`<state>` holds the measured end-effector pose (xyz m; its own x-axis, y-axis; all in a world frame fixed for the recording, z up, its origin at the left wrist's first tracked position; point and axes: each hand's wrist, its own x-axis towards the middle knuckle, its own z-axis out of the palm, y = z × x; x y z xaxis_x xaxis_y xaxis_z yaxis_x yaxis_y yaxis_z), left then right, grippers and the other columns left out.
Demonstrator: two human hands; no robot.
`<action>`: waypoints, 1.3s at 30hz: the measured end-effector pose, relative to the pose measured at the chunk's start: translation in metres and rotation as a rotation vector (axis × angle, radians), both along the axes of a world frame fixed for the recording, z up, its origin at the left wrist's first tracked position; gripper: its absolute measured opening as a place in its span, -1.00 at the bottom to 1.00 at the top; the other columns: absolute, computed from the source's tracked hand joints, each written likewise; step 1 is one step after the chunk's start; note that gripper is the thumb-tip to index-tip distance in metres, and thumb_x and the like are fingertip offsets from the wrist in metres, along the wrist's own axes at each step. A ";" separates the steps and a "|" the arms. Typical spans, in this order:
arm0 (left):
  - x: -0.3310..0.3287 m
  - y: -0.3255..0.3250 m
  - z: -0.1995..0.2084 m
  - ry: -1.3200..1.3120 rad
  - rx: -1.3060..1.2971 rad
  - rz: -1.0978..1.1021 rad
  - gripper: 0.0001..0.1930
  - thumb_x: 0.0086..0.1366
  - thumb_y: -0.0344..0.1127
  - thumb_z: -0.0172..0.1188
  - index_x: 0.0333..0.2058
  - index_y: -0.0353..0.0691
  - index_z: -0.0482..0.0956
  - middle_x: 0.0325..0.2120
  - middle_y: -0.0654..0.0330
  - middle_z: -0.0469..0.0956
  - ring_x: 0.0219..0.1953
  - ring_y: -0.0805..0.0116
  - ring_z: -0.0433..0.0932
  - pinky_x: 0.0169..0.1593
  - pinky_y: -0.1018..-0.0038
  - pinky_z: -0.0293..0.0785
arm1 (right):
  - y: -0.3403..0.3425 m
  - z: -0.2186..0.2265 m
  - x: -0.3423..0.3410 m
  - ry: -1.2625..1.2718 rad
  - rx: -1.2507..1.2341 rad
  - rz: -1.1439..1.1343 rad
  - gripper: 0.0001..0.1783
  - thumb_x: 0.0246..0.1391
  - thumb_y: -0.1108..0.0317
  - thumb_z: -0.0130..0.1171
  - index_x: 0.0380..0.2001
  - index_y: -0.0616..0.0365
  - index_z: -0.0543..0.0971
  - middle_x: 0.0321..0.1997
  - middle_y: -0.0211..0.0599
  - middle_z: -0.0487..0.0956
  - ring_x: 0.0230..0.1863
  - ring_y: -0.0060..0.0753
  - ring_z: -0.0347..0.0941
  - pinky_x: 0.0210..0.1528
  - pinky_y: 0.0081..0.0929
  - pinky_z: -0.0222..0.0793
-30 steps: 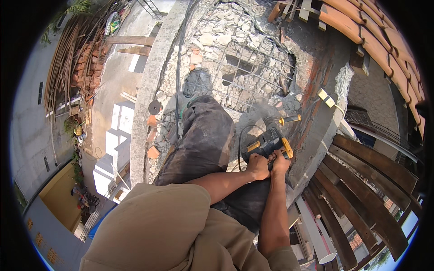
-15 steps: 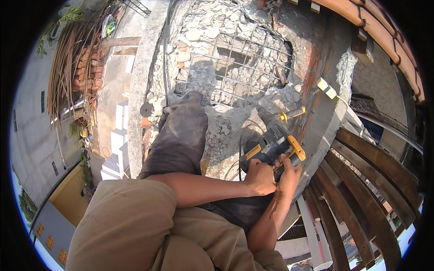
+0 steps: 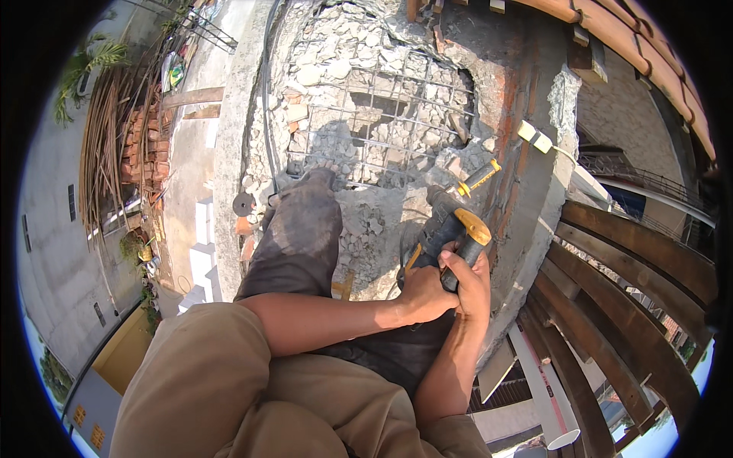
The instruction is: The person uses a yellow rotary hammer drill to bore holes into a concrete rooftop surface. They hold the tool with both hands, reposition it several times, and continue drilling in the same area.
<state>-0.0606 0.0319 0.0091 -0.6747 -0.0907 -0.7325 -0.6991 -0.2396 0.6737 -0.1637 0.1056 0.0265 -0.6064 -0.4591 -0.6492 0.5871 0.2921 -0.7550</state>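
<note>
Tool position: the black-and-yellow rotary hammer (image 3: 439, 221) lies ahead of the person, right of centre, over broken concrete and beside the exposed brick strip (image 3: 513, 145). Its chuck end points away from the body; the bit tip cannot be made out.

Hand state: the left hand (image 3: 427, 296) is closed against the rear of the tool. The right hand (image 3: 469, 281) is wrapped around the rear grip, thumb over the top. Whether a finger presses the trigger cannot be told.

Hazard 1, twisting: the yellow side handle (image 3: 479, 180) is ungripped. If the bit binds, the body could rotate, since both hands sit close together at the rear.

Hazard 2, footing: the shoe (image 3: 324, 174) rests at the near edge of the rebar mesh (image 3: 408, 145). Loose concrete rubble (image 3: 336, 72) could roll underfoot, or the toe could catch a bar beside the dark opening (image 3: 378, 104).

Hazard 3, cord: the black power cord (image 3: 402, 246) loops just left of the tool. A sideways swing could snag it.

Hazard 4, connection: the cream cable connector (image 3: 534, 137) sits on the right-hand ledge (image 3: 527, 217). A pull on its lead could drag it off the edge.
</note>
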 end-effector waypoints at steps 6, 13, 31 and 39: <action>-0.006 -0.002 0.003 0.056 -0.047 -0.011 -0.64 0.10 -0.19 0.51 -0.28 -0.35 0.64 -0.46 0.06 0.67 -0.38 0.11 0.71 -0.23 0.21 0.59 | 0.007 -0.019 -0.011 -0.142 -0.204 -0.016 -0.70 0.17 0.42 0.41 -0.09 0.21 0.55 -0.35 -0.27 0.60 -0.28 -0.38 0.55 -0.12 -0.37 0.45; -0.014 0.005 -0.010 -0.019 0.118 0.009 -0.65 0.09 -0.36 0.41 -0.18 -0.44 0.58 -0.51 0.15 0.60 -0.49 0.30 0.60 -0.43 0.34 0.46 | 0.009 -0.021 -0.012 -0.090 -0.245 -0.031 -0.72 0.21 0.39 0.41 -0.11 0.19 0.54 -0.42 -0.35 0.57 -0.39 -0.48 0.51 -0.21 -0.44 0.43; 0.005 -0.021 -0.052 -0.020 0.142 0.259 -0.95 0.38 -0.44 0.24 -0.26 -0.29 0.60 -0.52 0.25 0.57 -0.52 0.50 0.49 -0.41 0.51 0.30 | -0.004 -0.080 0.008 0.072 0.029 0.043 -0.56 0.06 0.23 0.41 -0.06 0.29 0.61 -0.23 -0.16 0.69 -0.25 -0.31 0.63 -0.19 -0.26 0.52; 0.023 -0.043 0.011 -0.006 0.270 0.460 -0.86 0.52 -0.32 0.19 -0.23 -0.26 0.58 -0.47 0.27 0.52 -0.44 0.45 0.49 -0.30 0.45 0.43 | 0.000 -0.010 0.011 0.037 -0.161 0.330 -0.17 0.25 -0.35 0.37 0.08 0.32 0.66 -0.14 -0.14 0.73 -0.25 -0.31 0.69 -0.12 -0.31 0.59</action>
